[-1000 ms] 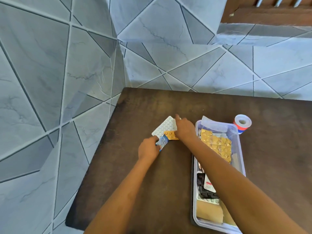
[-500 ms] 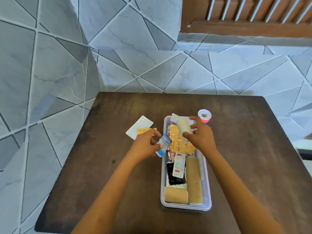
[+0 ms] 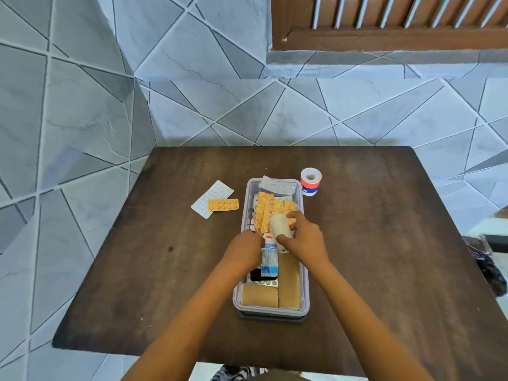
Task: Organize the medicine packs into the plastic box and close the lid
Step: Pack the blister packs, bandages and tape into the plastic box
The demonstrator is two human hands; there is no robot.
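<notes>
Our right hand (image 3: 305,240) grips a white roll (image 3: 280,228) over the plastic box (image 3: 270,312). Our left hand (image 3: 244,250) pinches a blue-white pack (image 3: 269,257) at the box's left rim, mid-length. Box is open on the dark table (image 3: 143,270), already stuffed w/ gold strips and tan bandages. Left of it lie a white blister (image 3: 210,198) and an orange blister (image 3: 223,204), touching. Tape roll (image 3: 310,181) stands near the box's far-right corner.
</notes>
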